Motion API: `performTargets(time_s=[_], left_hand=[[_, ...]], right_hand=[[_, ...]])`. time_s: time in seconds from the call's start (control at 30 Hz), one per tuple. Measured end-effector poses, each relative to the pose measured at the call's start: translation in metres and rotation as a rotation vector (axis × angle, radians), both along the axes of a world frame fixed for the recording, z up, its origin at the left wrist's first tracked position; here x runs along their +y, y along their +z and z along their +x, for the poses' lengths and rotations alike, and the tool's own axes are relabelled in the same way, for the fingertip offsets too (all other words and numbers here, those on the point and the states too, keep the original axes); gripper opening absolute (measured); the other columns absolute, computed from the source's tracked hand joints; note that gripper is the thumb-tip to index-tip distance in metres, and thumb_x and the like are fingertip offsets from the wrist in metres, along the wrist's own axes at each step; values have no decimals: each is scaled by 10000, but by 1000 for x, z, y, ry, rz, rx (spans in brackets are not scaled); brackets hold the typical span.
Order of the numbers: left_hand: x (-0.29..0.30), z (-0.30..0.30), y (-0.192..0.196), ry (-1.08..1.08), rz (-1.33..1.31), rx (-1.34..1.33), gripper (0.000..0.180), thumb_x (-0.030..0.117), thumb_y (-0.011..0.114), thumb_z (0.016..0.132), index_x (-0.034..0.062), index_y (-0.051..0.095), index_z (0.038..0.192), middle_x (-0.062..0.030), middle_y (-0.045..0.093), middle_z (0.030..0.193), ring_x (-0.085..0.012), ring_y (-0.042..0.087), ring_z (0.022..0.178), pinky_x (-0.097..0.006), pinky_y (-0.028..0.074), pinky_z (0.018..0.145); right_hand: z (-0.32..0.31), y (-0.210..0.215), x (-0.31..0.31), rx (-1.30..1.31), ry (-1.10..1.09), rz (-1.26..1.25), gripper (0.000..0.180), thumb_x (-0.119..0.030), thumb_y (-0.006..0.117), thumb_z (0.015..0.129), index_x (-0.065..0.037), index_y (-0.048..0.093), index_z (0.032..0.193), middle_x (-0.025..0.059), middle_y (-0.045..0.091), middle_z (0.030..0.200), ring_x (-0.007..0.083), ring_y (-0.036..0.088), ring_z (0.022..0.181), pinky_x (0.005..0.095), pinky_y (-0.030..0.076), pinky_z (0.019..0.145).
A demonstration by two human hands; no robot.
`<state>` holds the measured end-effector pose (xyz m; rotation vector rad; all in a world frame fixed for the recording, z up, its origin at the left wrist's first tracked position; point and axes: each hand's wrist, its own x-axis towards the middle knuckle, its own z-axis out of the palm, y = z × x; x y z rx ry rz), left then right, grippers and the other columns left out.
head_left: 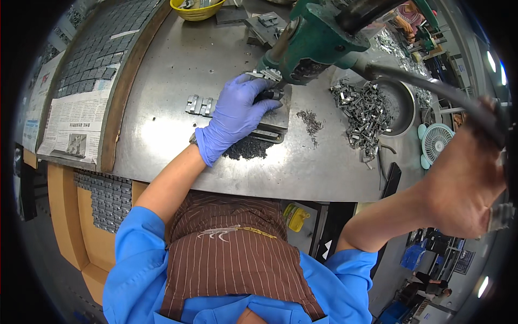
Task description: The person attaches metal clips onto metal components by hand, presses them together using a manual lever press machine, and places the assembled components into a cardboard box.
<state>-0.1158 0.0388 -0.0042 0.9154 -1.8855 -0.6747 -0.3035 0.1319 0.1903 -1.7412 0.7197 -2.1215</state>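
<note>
A: Where does the dark part (272, 95) sit, seen from the left hand (232, 116)?

B: At two o'clock, right at the fingertips, below the green press (310, 51). The thumb (268, 105) lies along its near side, the fingers (253, 86) along its far side.

A: Wide or narrow?

B: Narrow, closed about the dark part. How hard they pinch, I cannot tell.

A: And the right hand (469, 183)?

B: Well apart, between three and four o'clock, blurred. It wraps the end of the lever (426, 84); single fingers I can't make out.

A: What else surrounds the left one?

B: Two blocks (192, 104) just beside it, toward ten; black shavings (249, 150) at five; a heap (361, 110) at three, reaching into a pan (402, 100); a yellow bowl (199, 13) at eleven.
</note>
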Motion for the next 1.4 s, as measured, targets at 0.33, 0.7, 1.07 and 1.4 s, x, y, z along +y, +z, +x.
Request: performTargets(time_s=[0.33, 0.7, 1.07, 1.4], left_hand=[[-3, -6, -1, 34, -127, 19, 281, 161, 703, 669, -14, 625, 874, -170, 597, 771, -315, 581, 720, -372, 470, 656], [-5, -4, -1, 55, -2, 52, 302, 167, 718, 659, -23, 625, 875, -164, 594, 786, -288, 590, 719, -350, 475, 650], [12, 11, 12, 12, -146, -39, 279, 124, 696, 690, 6, 627, 932, -130, 622, 838, -212, 593, 716, -304, 475, 652], [37, 41, 16, -167, 437, 214, 285, 33, 657, 719, 25, 629, 1002, -96, 630, 986, -127, 594, 840, -243, 469, 755]], right_hand=[[20, -35, 17, -119, 186, -132, 182, -245, 457, 749, -142, 428, 601, -47, 246, 506, 115, 229, 559, 319, 224, 649], [35, -81, 39, 4, -63, -114, 198, -310, 446, 791, -119, 456, 739, 11, 361, 654, 155, 324, 674, 355, 249, 761], [-1, -43, 5, -159, -58, -8, 355, -288, 474, 863, 5, 551, 1049, 95, 580, 929, 215, 541, 890, 440, 327, 938], [-28, -181, 8, 1316, -392, 875, 56, -19, 570, 696, 32, 590, 710, 199, 588, 732, 314, 605, 673, 432, 470, 595]])
